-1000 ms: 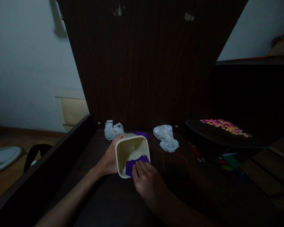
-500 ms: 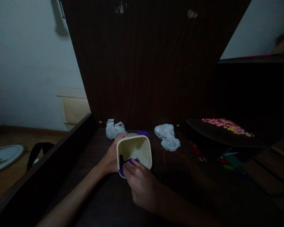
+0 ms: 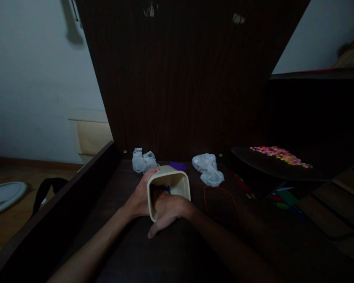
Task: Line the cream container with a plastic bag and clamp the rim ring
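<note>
A cream rounded-square container [image 3: 181,184] lies tipped over the dark tabletop, its mouth facing me. My left hand [image 3: 140,197] is wrapped round its left side and steadies it. Inside the mouth is my right hand [image 3: 169,207], with the thumb outside the near rim. Its fingers are in shadow, on a purple sheet [image 3: 168,190] of which only a small bit shows; cloth or paper, I cannot tell. Another flat purple piece [image 3: 177,166] lies behind the container.
Crumpled whitish plastic bags lie at the back, one left [image 3: 144,161] and one right [image 3: 209,169]. A brown rounded frame [image 3: 220,200] rests right of the container. Small colourful pieces [image 3: 280,154] sit on a dark shelf at right. A raised ledge [image 3: 76,179] borders the left.
My right hand has gone deeper into the container, and its thumb has swung out below the rim. Most of the purple sheet is now hidden. The container has turned slightly.
</note>
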Available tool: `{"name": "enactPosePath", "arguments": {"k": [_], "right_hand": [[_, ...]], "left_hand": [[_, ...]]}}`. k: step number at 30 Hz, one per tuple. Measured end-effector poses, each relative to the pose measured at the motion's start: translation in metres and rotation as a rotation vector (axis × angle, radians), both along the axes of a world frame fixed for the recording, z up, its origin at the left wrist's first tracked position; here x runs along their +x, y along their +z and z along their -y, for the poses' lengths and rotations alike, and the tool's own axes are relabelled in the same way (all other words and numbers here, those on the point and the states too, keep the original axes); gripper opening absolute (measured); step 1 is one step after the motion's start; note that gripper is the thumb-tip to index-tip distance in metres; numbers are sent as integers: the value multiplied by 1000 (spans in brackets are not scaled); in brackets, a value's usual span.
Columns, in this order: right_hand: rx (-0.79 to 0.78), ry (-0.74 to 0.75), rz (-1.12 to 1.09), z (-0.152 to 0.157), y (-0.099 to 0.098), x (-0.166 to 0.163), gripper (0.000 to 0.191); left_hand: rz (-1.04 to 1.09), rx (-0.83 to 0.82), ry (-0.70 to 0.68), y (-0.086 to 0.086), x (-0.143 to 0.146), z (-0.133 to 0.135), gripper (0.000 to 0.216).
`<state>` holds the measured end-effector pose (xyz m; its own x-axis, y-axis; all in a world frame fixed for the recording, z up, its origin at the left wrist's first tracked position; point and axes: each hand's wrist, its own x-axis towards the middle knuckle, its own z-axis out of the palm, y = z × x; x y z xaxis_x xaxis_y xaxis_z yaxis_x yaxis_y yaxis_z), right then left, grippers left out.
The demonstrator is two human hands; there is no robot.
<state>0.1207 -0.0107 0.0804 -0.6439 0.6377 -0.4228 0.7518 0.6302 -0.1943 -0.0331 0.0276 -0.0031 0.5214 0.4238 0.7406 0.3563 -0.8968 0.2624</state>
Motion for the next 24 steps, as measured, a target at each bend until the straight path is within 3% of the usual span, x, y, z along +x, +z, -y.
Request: {"name": "enactPosePath", "arguments": {"k": [9, 13, 19, 24], "right_hand": [[134, 7, -348, 10, -25, 5, 59], [189, -87, -392, 36, -19, 5, 62], [285, -142, -452, 80, -13, 14, 71], [202, -234, -249, 93, -1, 20, 76]], "left_hand": [[50, -20, -22, -4, 1, -3, 109], [66, -1, 1, -4, 1, -5, 98], [60, 32, -30, -2, 0, -7, 105], [53, 9, -60, 1, 2, -8, 115]]}}
